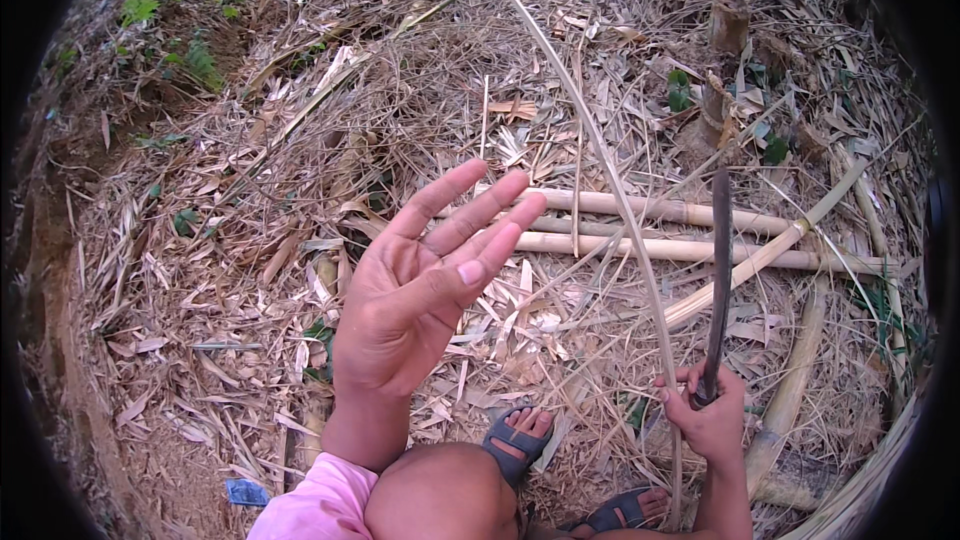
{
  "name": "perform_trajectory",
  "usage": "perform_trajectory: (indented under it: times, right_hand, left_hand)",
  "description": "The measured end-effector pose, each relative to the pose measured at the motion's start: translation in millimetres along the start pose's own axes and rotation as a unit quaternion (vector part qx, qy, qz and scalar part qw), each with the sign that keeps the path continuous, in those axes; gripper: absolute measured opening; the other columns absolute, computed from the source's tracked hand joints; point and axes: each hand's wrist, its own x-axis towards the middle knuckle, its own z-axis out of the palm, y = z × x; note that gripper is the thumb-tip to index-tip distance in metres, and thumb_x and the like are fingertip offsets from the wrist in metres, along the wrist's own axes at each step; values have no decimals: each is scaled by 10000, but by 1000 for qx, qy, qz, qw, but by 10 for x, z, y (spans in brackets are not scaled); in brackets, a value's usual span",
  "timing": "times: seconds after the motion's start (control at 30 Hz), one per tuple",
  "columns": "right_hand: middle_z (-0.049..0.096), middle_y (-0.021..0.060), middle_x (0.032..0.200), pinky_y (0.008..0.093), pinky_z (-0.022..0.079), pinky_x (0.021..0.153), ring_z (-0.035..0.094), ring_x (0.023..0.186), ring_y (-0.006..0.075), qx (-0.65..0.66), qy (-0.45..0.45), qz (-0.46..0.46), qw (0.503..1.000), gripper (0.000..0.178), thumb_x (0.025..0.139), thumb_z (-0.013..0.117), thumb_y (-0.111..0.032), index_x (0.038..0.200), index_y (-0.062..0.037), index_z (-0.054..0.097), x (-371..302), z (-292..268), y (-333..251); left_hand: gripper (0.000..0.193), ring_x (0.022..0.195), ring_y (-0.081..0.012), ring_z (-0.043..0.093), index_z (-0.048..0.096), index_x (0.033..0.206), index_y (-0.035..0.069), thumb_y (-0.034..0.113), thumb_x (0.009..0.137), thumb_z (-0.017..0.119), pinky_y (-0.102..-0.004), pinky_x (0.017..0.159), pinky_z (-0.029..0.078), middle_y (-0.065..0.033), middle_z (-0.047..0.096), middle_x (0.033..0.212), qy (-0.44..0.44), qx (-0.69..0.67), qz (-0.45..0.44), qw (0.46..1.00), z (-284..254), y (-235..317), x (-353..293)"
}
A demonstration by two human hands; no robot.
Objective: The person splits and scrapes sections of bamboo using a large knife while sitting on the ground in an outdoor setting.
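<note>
My left hand (415, 290) is raised over my knee, palm up, with fingers stretched out and nothing in them. At the lower right, my right hand (706, 416) is closed round the handle of a machete (721, 275), its dark, slightly curved blade pointing away from me. Between the thumb and fingers of that same hand runs a long, pale bamboo strip (609, 155). It bows up and to the left toward the far side, and its lower end passes down beside my sandalled foot.
Cut bamboo poles (650, 248) lie crosswise ahead, with a split bamboo piece (760, 262) slanting over them. Two stumps (728, 25) stand at the far right. Dry leaves and shavings (240, 290) cover the ground. A blue wrapper (246, 492) lies near my left sleeve.
</note>
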Motion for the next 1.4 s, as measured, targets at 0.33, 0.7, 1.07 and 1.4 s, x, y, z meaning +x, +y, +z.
perform_trajectory:
  times: [0.33, 0.7, 1.07, 1.4]
  right_hand:
    - [706, 142, 929, 189, 474, 563, 600, 662, 52, 9, -19, -29, 999, 280, 820, 702, 37, 820, -81, 448, 75, -11, 62]
    - [670, 72, 891, 230, 510, 651, 691, 1043, 235, 22, -111, -18, 993, 263, 872, 659, 20, 807, -86, 427, 477, -210, 290]
    - [525, -60, 670, 214, 380, 537, 484, 622, 27, -167, -77, 20, 983, 315, 874, 760, -263, 745, -86, 533, 567, -330, 262]
    - [675, 124, 840, 384, 487, 631, 668, 725, 311, -521, 307, -281, 745, 243, 812, 752, -172, 937, -32, 598, 562, -861, -448]
  left_hand:
    - [329, 1180, -348, 606, 473, 1264, -49, 32, 959, 565, -307, 856, 564, -262, 522, 1350, 85, 151, 40, 984, -134, -64, 41]
    - [295, 1405, -320, 389, 626, 1203, 102, 144, 911, 637, -473, 1177, 280, -109, 553, 1397, -168, 777, 383, 471, -669, -1270, 1341]
    - [357, 971, -204, 650, 657, 953, 133, 396, 738, 768, -412, 1179, 304, -19, 693, 874, -483, 817, 183, 257, -495, -1231, 2153]
    - [304, 588, -153, 552, 599, 952, 56, 359, 968, 573, -335, 563, 492, -65, 576, 692, -278, 846, -96, 444, -1299, -469, 1515]
